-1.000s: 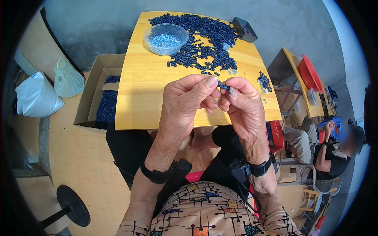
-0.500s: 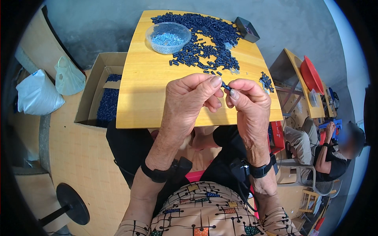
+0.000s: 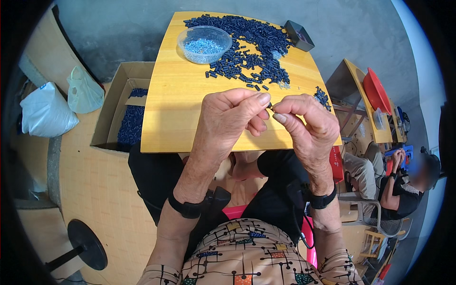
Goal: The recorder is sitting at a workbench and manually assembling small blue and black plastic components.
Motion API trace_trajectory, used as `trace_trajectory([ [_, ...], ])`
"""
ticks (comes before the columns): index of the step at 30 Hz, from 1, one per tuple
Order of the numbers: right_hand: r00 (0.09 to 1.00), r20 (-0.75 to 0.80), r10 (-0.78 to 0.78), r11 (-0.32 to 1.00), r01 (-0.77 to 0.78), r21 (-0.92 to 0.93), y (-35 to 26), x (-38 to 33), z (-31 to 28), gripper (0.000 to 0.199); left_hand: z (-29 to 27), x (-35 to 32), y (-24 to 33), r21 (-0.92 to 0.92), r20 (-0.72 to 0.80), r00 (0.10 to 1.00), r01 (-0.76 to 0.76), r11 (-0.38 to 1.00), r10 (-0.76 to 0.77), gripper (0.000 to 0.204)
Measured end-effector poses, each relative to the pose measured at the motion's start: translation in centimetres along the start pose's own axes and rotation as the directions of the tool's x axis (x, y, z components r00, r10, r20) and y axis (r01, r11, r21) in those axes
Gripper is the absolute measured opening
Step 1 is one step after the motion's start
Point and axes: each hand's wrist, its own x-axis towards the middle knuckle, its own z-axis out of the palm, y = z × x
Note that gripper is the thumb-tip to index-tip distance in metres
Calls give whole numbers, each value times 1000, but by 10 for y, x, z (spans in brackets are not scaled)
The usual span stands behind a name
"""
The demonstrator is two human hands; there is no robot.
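Note:
Above the near part of the yellow table, my left hand (image 3: 232, 116) pinches a small black cylindrical piece (image 3: 270, 105) between thumb and forefinger. Only a bit of the piece shows past the fingertips. My right hand (image 3: 311, 124) is closed in a pinch at its near end, thumb and forefinger almost touching; what lies between them is too small to make out. A pile of similar black cylindrical pieces (image 3: 247, 31) spreads over the far half of the table. A clear round bowl (image 3: 204, 56) with small silvery parts stands at the pile's left.
The yellow table (image 3: 175, 114) also carries a dark tray (image 3: 303, 42) at the far right corner and a small black heap (image 3: 321, 97) at the right edge. Left stands a cardboard box (image 3: 101, 130) of dark pieces. Another person (image 3: 396, 190) sits at the right.
My right hand has shifted slightly right, its fingers moving along toward the near end of the black piece. Less of the piece shows now. My left hand has barely moved.

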Motion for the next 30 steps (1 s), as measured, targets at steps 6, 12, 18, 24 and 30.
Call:
trace_trajectory([
  [6, 999, -5, -34, 999, 34, 34, 6, -5, 1, 12, 4, -2, -2, -44, 4, 999, 49, 998, -49, 23],
  [12, 984, 27, 178, 952, -179, 247, 10, -7, 2, 24, 2, -2, -1, -41, 25, 999, 46, 998, -45, 22],
  [18, 970, 192, 151, 977, -176, 119, 12, -2, -10, 26, 6, -4, 0, 44, 61, 997, 40, 998, -43, 18],
  [24, 965, 229, 123, 952, -180, 247, 22, -1, -11, 25, 8, -4, -4, 22, 102, 995, -16, 1000, 14, 16],
  [30, 970, 239, 31, 966, -91, 243, 25, 1, -10, 27, 6, 0, -11, 9, 107, 994, 26, 1000, -27, 19],
])
